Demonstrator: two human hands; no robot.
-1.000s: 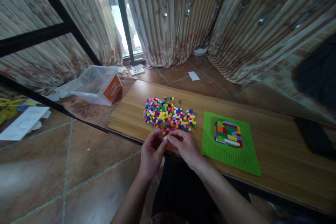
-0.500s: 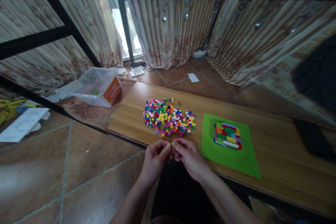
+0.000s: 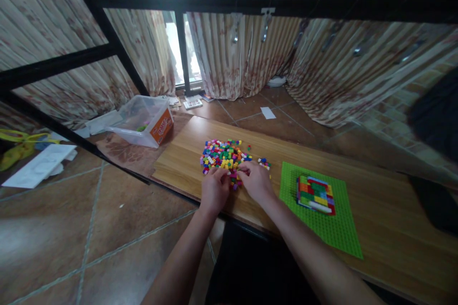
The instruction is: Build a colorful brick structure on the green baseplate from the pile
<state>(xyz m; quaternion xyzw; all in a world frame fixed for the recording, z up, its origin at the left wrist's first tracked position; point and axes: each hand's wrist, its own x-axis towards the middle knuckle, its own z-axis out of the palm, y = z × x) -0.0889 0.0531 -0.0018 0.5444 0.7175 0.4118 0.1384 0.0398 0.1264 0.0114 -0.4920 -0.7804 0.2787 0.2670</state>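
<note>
Both of my hands are over the near edge of a pile of small coloured toy bricks (image 3: 223,152) on the wooden board. My left hand (image 3: 215,188) is closed, thumb and fingers pinched together at the bricks; something pale shows at the fingertips, too small to name. Close beside it, my right hand (image 3: 256,182) reaches in from the right with curled fingers pinched among the bricks. What it holds, if anything, is hidden. To the right, a green baseplate (image 3: 322,236) bears a low rectangular build of multicoloured bricks (image 3: 315,194), with a white piece along its near side.
The wooden board (image 3: 182,152) lies across in front of me. Beyond its left end stands a clear plastic box (image 3: 143,119) with an orange label. A black metal frame (image 3: 250,2) crosses above, before curtains. A dark object (image 3: 432,200) lies at the board's right.
Both hands have moved forward from the board's near edge to the brick pile. The small yellow-green piece held between them before is no longer visible. The camera view has shifted slightly.
</note>
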